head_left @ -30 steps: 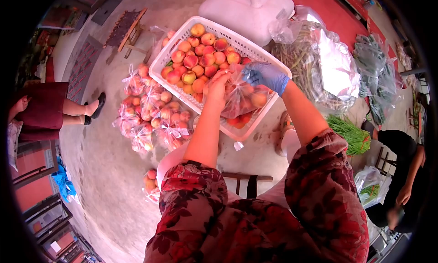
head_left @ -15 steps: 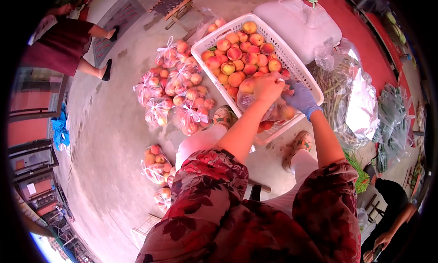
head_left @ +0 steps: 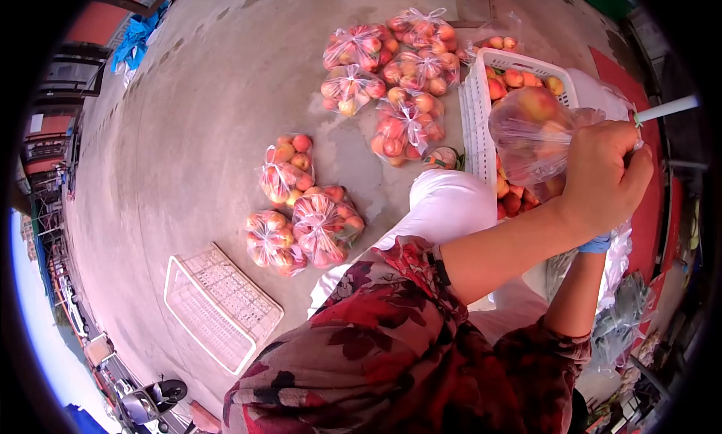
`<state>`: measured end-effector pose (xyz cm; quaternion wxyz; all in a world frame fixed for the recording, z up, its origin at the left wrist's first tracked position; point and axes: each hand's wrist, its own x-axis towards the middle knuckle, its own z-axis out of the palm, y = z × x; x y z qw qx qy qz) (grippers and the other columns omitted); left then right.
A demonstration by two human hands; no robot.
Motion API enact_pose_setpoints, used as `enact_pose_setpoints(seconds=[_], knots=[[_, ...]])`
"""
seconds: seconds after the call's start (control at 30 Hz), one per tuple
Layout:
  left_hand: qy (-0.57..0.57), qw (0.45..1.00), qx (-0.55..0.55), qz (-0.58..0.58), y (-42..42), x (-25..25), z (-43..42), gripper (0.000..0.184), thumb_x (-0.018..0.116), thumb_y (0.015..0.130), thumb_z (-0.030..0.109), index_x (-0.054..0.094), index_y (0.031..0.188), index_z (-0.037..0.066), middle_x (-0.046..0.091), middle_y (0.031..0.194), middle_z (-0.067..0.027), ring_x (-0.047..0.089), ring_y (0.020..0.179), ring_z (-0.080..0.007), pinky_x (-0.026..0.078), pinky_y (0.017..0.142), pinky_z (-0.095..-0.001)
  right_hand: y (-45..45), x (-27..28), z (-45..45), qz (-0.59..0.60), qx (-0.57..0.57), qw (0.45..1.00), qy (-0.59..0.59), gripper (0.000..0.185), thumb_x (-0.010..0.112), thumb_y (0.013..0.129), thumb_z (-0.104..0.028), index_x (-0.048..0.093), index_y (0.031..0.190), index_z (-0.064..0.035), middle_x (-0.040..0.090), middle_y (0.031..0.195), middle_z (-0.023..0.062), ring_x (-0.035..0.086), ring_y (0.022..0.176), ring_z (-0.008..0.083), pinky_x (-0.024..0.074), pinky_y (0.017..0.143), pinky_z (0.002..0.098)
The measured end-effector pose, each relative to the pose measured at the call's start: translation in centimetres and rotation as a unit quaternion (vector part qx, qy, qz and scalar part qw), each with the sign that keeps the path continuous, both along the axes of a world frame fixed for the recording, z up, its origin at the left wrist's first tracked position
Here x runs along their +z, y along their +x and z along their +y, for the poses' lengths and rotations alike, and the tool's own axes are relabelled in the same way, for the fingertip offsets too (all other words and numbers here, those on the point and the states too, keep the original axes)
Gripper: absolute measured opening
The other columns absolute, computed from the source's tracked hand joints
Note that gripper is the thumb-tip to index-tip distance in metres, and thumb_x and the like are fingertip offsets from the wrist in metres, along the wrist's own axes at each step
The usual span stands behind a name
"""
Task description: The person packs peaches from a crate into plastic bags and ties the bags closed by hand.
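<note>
My bare left hand [head_left: 604, 174] is closed round the gathered neck of a clear plastic bag of peaches [head_left: 529, 133]. The bag hangs in front of the white slatted crate [head_left: 474, 118], hiding part of the loose peaches [head_left: 513, 78] inside it. Of my right hand [head_left: 596, 244], only a bit of blue glove at the wrist shows below my left forearm; its fingers are hidden.
Several tied bags of peaches [head_left: 410, 125] stand on the concrete floor left of the crate, with more bags [head_left: 323, 223] nearer me. An upturned white crate [head_left: 218, 306] lies at lower left. A wooden stool [head_left: 474, 1] is at the back. Behind my left hand is a white jug's tube [head_left: 669, 109].
The view has swung left, bringing the second crate into sight. My left hand and the bag have risen closer to the camera, and my gloved right hand has gone behind my left arm.
</note>
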<state>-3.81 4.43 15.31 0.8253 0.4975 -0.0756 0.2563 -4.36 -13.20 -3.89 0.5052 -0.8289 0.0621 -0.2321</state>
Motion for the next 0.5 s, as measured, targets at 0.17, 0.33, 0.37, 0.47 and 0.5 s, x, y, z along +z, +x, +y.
enact_pose_setpoints(seconds=[0.17, 0.33, 0.37, 0.47, 0.5], knots=[[-0.027, 0.979, 0.175, -0.1, -3.9, 3.8, 10.9, 0.026, 0.053, 0.068, 0.001, 0.033, 0.051, 0.001, 0.036, 0.045, -0.0117, 0.036, 0.04, -0.0262, 0.024, 0.04, -0.0357, 0.3, 5.3, 13.8, -0.045, 0.121, 0.99, 0.056, 0.013, 0.053, 0.081, -0.01, 0.056, 0.091, -0.0031, 0.062, 0.084, 0.0127, 0.06, 0.079, 0.0253, 0.0456, 0.066, 0.0327], [0.051, 0.964, 0.259, 0.0, -9.1, 0.9, 22.7, 0.026, 0.055, 0.074, 0.005, 0.04, 0.054, -0.002, 0.04, 0.046, -0.007, 0.035, 0.043, -0.0121, 0.027, 0.041, -0.0302, -3.0, 6.8, 30.0, -0.025, 0.311, 0.948, 0.069, 0.012, 0.053, 0.081, -0.01, 0.057, 0.089, -0.0027, 0.062, 0.081, 0.0131, 0.061, 0.077, 0.0265, 0.0456, 0.064, 0.0332], [0.069, 0.958, 0.278, 0.03, -10.4, -0.4, 25.3, 0.026, 0.056, 0.075, 0.007, 0.042, 0.055, -0.003, 0.04, 0.047, -0.0053, 0.035, 0.046, -0.0088, 0.027, 0.041, -0.0288, -4.4, 6.6, 33.3, -0.015, 0.354, 0.933, 0.066, 0.011, 0.053, 0.081, -0.01, 0.057, 0.089, -0.0026, 0.062, 0.08, 0.0132, 0.061, 0.077, 0.0268, 0.0456, 0.064, 0.0333], [0.124, 0.935, 0.298, 0.146, -16.6, -3.4, 32.7, 0.027, 0.055, 0.077, 0.01, 0.044, 0.056, -0.004, 0.039, 0.048, -0.0025, 0.034, 0.049, -0.0057, 0.028, 0.043, -0.0267, -9.6, 5.2, 42.7, 0.021, 0.483, 0.874, 0.038, 0.011, 0.053, 0.081, -0.01, 0.057, 0.088, -0.0023, 0.062, 0.079, 0.0134, 0.061, 0.075, 0.0275, 0.0456, 0.063, 0.0336], [0.145, 0.924, 0.298, 0.192, -18.9, -4.5, 35.0, 0.028, 0.055, 0.077, 0.011, 0.044, 0.056, -0.003, 0.039, 0.048, -0.0009, 0.034, 0.05, -0.0051, 0.028, 0.043, -0.0261, -11.5, 4.5, 45.5, 0.029, 0.524, 0.851, 0.015, 0.011, 0.053, 0.081, -0.01, 0.057, 0.087, -0.0022, 0.062, 0.078, 0.0135, 0.061, 0.075, 0.0278, 0.0456, 0.062, 0.0337]])
